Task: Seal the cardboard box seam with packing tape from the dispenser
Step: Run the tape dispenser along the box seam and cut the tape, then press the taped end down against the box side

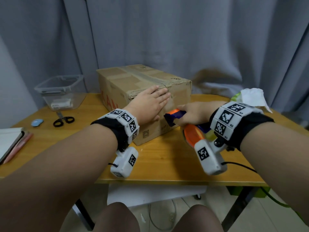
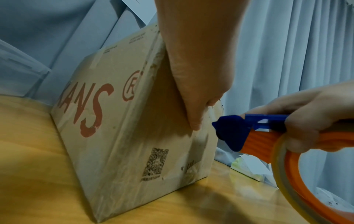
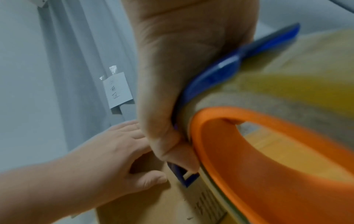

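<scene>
A worn cardboard box with red lettering lies on the wooden table; old tape runs along its top seam. My left hand lies flat with straight fingers on the box's near end face, close to the top edge. My right hand grips an orange and blue tape dispenser, its blue head against the same face just right of the left hand's fingers. The tape roll hangs under the right hand.
A clear plastic tub stands at the table's back left, with black scissors and a small blue disc in front of it. A notebook lies at the left edge. Crumpled white tissue sits at the right. Grey curtains hang behind.
</scene>
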### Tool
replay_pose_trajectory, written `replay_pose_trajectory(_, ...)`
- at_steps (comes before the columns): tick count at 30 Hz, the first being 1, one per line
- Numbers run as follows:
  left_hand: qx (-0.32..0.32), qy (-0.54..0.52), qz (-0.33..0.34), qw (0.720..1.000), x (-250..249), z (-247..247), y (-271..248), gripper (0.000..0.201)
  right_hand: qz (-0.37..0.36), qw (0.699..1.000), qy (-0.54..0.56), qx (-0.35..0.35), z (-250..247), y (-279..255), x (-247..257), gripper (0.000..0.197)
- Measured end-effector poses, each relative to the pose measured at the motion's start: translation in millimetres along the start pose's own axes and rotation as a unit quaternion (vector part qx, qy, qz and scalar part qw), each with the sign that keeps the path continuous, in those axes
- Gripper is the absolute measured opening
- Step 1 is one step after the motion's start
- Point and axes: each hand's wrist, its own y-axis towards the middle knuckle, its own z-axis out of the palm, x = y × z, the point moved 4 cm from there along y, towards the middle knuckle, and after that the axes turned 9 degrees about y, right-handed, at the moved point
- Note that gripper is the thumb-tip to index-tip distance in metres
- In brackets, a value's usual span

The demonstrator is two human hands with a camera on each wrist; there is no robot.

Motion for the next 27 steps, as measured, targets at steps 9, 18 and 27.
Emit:
replay_pose_trajectory(9,-0.001,0.0,-0.001,1.0,1,1,1,0.072,0.026,0.996,0.084,0.013,-4,11,9,0.046)
replay_pose_trajectory(18,-0.02,-0.021,-0.012,1.0,-4,5,1,0.072,0.004,0.989,0.147,-0.024,10,12,-40,0.062)
replay_pose_trajectory(27,-0.033,-0.028,-0.028,0.999,-5,7,3,0.072,-0.032,0.903,0.397,-0.159,-10,5,-64,0.057)
